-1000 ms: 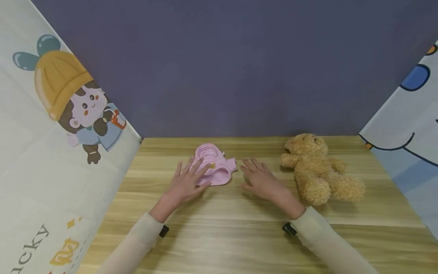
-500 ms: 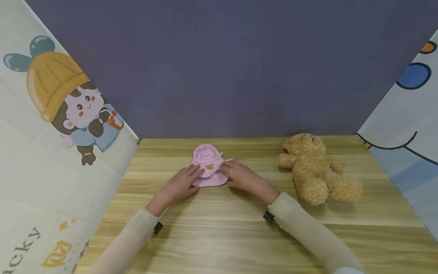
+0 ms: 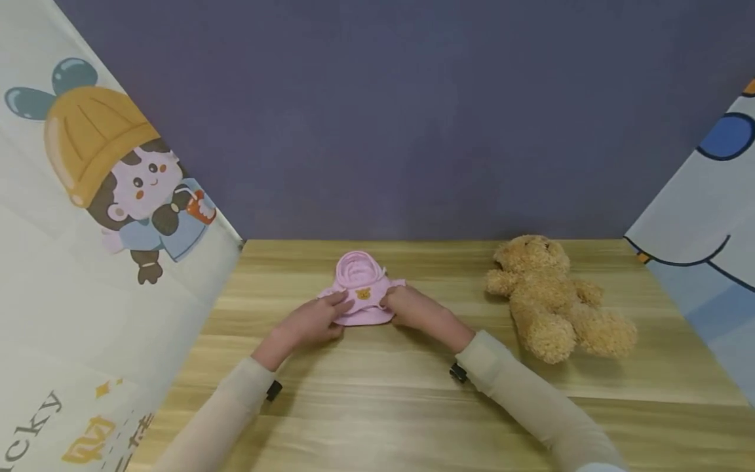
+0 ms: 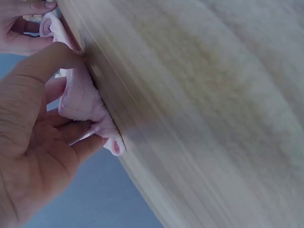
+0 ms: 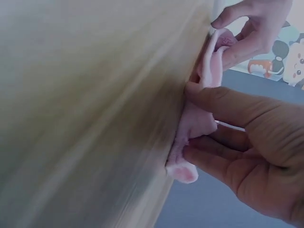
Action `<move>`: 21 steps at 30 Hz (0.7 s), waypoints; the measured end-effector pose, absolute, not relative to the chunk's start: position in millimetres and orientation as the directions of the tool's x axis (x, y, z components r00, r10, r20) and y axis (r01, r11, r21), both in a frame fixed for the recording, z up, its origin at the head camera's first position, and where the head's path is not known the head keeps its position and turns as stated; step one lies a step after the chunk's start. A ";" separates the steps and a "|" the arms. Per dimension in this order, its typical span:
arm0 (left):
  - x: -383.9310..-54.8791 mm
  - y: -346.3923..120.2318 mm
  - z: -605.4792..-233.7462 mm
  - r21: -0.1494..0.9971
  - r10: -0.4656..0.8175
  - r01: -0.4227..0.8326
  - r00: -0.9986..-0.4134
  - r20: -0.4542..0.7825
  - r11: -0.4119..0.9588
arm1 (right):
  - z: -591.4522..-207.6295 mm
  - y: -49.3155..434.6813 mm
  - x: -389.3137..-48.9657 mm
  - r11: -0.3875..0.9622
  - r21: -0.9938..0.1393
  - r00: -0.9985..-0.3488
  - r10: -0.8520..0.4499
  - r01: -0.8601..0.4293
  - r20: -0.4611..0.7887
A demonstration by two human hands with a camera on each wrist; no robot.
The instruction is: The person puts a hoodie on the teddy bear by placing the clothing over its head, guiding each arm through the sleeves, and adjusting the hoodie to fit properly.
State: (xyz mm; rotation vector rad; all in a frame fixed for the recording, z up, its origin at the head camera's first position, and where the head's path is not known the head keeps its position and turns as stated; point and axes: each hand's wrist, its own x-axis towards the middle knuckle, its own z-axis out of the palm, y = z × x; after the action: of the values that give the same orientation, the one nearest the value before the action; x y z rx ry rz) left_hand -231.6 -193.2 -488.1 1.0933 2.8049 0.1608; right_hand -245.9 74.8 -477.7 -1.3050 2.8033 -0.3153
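Note:
A small pink toy hoodie (image 3: 367,318) with a brown bear patch (image 3: 363,294) lies on the table, its rolled hood (image 3: 356,262) pointing away from me. My left hand (image 3: 309,321) pinches its lower left side. In the left wrist view the thumb presses at the hem of the hoodie (image 4: 80,97), and the fingers sit behind the cloth near a sleeve. On the opposite side my right hand (image 3: 420,314) pinches the lower right edge. The right wrist view has the thumb at the hem and curled fingers against the hoodie (image 5: 195,122) by its right sleeve (image 5: 183,172).
A tan teddy bear (image 3: 542,295) lies on its back to the right, head toward the dark back panel (image 3: 377,118). Printed cloth walls (image 3: 71,314) flank the wooden table (image 3: 366,406).
My right hand has moved left onto the hoodie. The left hand has drawn back from over it to its lower left side, and both now pinch it. The teddy bear stays put.

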 end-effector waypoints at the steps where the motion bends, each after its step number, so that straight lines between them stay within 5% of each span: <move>1: -230.7 -193.7 -486.6 0.141 0.677 0.664 -0.731 -0.082 0.734 | -478.1 73.1 -246.1 0.618 -0.181 -0.638 -0.766 -0.765 0.084; 12: -228.7 -189.7 -483.8 0.127 0.687 0.676 -0.723 -0.078 0.726 | -482.2 67.1 -241.8 0.624 -0.158 -0.643 -0.740 -0.766 0.197; 21: -239.0 -192.1 -480.6 0.110 0.689 0.681 -0.722 -0.065 0.724 | -478.3 73.5 -259.1 0.598 -0.245 -0.637 -0.761 -0.763 0.125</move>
State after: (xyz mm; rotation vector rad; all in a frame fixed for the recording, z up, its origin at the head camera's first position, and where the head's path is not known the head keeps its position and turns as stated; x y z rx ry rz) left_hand -239.0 -192.1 -480.6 1.1241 2.8225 0.1186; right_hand -259.1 73.5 -478.3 -1.3421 2.8149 -0.4374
